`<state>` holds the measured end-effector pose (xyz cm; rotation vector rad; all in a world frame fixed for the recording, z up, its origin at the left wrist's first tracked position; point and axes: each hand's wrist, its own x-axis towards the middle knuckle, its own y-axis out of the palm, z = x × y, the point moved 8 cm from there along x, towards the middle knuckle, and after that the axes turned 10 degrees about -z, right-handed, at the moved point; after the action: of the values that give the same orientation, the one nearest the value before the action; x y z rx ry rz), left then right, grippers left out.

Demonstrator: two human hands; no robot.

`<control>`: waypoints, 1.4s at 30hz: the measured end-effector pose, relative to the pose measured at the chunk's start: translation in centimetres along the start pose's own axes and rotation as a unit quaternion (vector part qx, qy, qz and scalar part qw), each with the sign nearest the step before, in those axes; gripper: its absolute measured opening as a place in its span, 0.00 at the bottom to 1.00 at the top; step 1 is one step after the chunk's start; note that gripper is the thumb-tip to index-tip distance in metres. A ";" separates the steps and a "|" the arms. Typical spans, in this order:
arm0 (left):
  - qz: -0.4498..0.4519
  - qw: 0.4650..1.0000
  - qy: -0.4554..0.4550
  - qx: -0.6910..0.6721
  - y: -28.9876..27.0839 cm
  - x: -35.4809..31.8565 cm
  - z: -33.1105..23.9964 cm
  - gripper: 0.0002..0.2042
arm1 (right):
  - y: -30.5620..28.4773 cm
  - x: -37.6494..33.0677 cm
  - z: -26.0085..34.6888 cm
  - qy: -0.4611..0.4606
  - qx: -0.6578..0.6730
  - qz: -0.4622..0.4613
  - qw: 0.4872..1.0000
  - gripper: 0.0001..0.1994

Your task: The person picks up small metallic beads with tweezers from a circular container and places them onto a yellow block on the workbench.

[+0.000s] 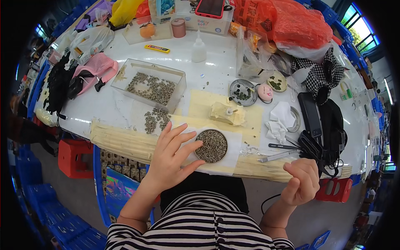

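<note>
My left hand [173, 156] has its fingers spread, with the index fingertip and thumb at the left rim of a round dish. That dish [212, 146] is filled with small grey-brown metallic-looking pieces. More such pieces [155, 121] lie in a loose pile on the table, just beyond my left fingers. Behind them a clear rectangular box [177, 83] holds a scattered layer of the same kind. My right hand [302, 181] is raised off the table's front edge at the right, fingers curled in. Whatever it may hold is hidden.
Tweezers [283, 146] and a slim metal tool [277, 156] lie near the right hand. A tape-covered block [227, 113], a round tin with dark bits [243, 92] and white tissue [279, 121] sit beyond. Farther back stand a squeeze bottle [198, 50] and red bags [287, 25].
</note>
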<state>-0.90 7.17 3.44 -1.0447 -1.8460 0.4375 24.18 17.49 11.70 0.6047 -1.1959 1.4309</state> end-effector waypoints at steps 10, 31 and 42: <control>-0.056 0.997 -0.001 0.061 -0.5 -1.1 2.0 0.11 | 3.4 -2.5 -1.9 0.041 -0.016 0.153 0.987 0.05; -0.107 0.714 -0.388 -0.573 3.2 -2.0 5.5 0.08 | 4.1 -3.5 -2.5 0.065 0.000 0.156 0.986 0.05; -0.088 0.647 -0.427 -0.626 4.4 -2.4 5.4 0.10 | -0.4 -3.9 -6.4 0.095 -0.149 0.132 0.975 0.06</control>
<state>-2.93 8.51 -3.50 -1.6310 -3.2008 -0.8233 27.13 21.61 6.13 0.0998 -1.3391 1.4527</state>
